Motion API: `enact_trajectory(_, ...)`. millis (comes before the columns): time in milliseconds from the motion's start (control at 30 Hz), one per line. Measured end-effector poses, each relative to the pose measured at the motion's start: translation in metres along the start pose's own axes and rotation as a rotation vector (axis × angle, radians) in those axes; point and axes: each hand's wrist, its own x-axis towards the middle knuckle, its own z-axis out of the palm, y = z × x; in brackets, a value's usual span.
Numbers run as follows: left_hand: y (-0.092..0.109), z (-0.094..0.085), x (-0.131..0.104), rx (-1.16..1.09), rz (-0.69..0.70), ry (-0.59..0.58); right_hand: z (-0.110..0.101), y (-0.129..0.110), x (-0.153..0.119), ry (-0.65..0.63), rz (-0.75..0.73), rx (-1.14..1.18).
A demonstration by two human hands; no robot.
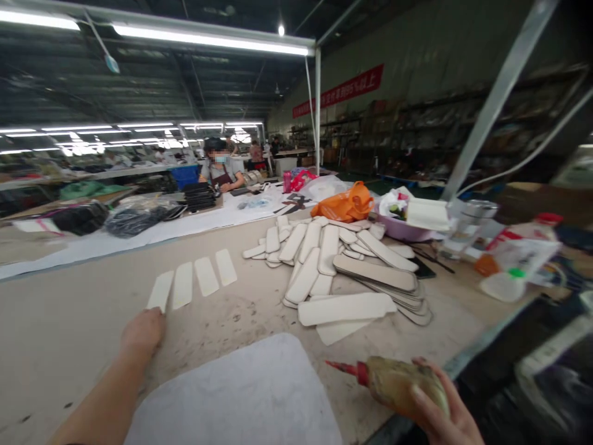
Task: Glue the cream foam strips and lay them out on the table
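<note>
My left hand (pixel 144 330) reaches to the near end of the leftmost cream strip (pixel 160 290), its fingertips touching that end. Beside this strip, three more cream strips (pixel 206 276) lie in a slanting row on the table. At the lower right, my right hand (pixel 440 402) is wrapped round a yellowish squeeze bottle (pixel 398 384), tilted so that its red nozzle points left over the table. A big heap of pale rounded strips (pixel 328 247) lies beyond the bottle. Nearest me is a white sheet (pixel 241 395).
An orange bag (pixel 345 203) and a purple basin (pixel 403 228) stand behind the heap. At the right are a plastic bottle with a green cap (pixel 504 284) and a metal post (pixel 503 99). A masked person (pixel 221 170) sits across the table near black stacks (pixel 199 196).
</note>
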Motion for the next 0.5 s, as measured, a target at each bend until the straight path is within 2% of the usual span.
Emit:
enact_trajectory(100,-0.007,0.000,0.009,-0.018,0.001,0.012,0.009,-0.012,-0.006,-0.031,0.032,0.101)
enact_trajectory(200,-0.015,0.008,0.017,-0.076,-0.009,0.074,0.010,-0.014,-0.009,-0.055,0.019,0.127)
enact_trajectory(300,-0.013,0.013,0.016,-0.164,0.005,0.215,0.007,-0.013,-0.010,-0.069,0.002,0.155)
enact_trajectory(367,0.002,0.012,0.010,-0.249,-0.028,0.414,0.007,-0.014,-0.012,-0.068,0.003,0.186)
enact_trajectory(433,0.033,0.007,-0.002,-0.371,-0.027,0.604,0.007,-0.017,-0.012,-0.062,0.009,0.217)
enact_trajectory(500,0.077,0.001,-0.019,-0.495,0.097,0.643,0.008,-0.020,-0.013,-0.062,0.014,0.233)
